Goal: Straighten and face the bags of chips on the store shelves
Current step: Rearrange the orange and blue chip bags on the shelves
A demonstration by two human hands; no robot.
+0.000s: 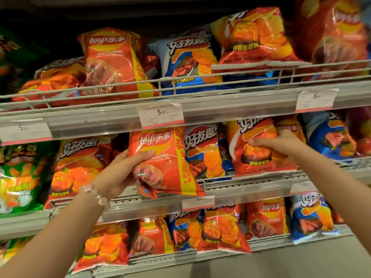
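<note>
My left hand (pixel 122 173) grips a red Lay's bag (pixel 166 163) by its left edge, thumb across the front; the bag is tilted and sticks out in front of the middle shelf. My right hand (pixel 281 144) grips the right side of an orange-red kimchi chip bag (pixel 259 157) that stands on the middle shelf (pixel 251 189), leaning a little. Between the two bags stands a blue chip bag (pixel 204 153), facing forward.
The upper shelf (pixel 220 106) holds red, blue and orange bags leaning at odd angles behind a wire rail, with price tags (pixel 161 115) on its edge. The lower shelf (pixel 200 257) carries several more bags. A green bag (pixel 20 177) stands at the far left.
</note>
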